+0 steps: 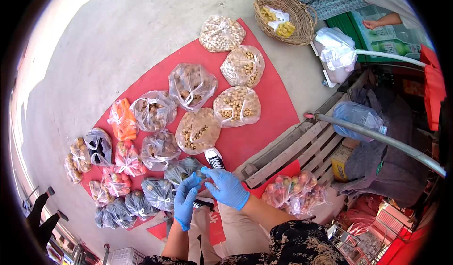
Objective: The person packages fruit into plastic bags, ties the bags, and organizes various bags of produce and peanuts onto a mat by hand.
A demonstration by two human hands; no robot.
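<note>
Both hands wear blue gloves and are raised close together in front of my legs. My left hand point(186, 201) has its fingers bent upward near a dark-filled plastic bag point(181, 168); what its fingertips hold, if anything, is too small to tell. My right hand point(226, 188) reaches in from the right, its thumb and fingers pointing at the left fingertips. Beneath them lies a red cloth point(264, 81) bearing tied clear bags of produce, among them a bag of small brown items point(198, 132), a bag of orange items point(123, 119) and a bag of red items point(130, 159).
A wooden pallet point(302, 142) stands at the right, with a bag of reddish fruit point(288, 187) beside it. A metal pole point(377, 135) crosses there. A wicker basket point(302, 20) sits at the top, near another person's hand point(370, 24). Someone's dark-clothed legs show at the far left.
</note>
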